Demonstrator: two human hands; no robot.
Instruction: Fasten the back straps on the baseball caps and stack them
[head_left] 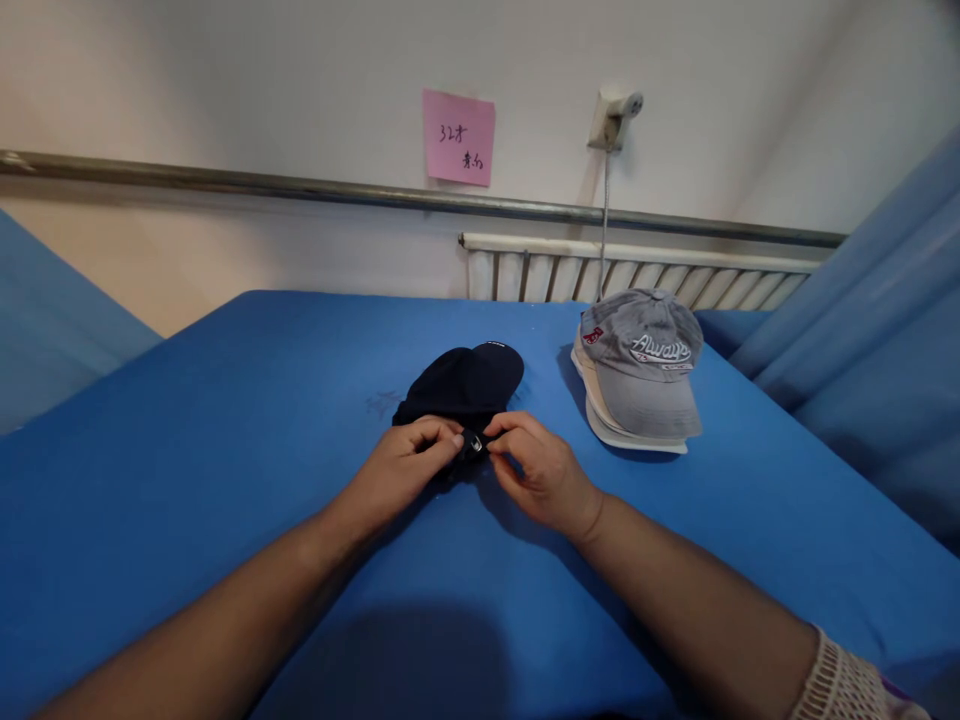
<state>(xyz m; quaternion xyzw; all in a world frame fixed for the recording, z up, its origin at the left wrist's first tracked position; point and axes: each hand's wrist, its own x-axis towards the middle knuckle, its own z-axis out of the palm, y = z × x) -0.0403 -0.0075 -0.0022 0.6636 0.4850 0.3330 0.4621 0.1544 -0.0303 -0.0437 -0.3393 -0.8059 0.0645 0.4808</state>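
A black baseball cap [454,385] lies on the blue-covered table, its brim pointing away to the upper right. At its near side is the back strap with a small metal buckle [475,443]. My left hand [416,455] is closed, thumb and fingers pinching the strap just left of the buckle. My right hand [536,465] pinches the strap end to the right of the buckle with thumb and forefinger. The strap end itself is mostly hidden by my fingertips.
A stack of caps stands to the right, with a grey cap [649,350] on top. Behind the blue table [187,480] are a metal rail [300,188], a radiator [585,272] and a pink note [459,138] on the wall. Blue curtains [892,330] hang at both sides.
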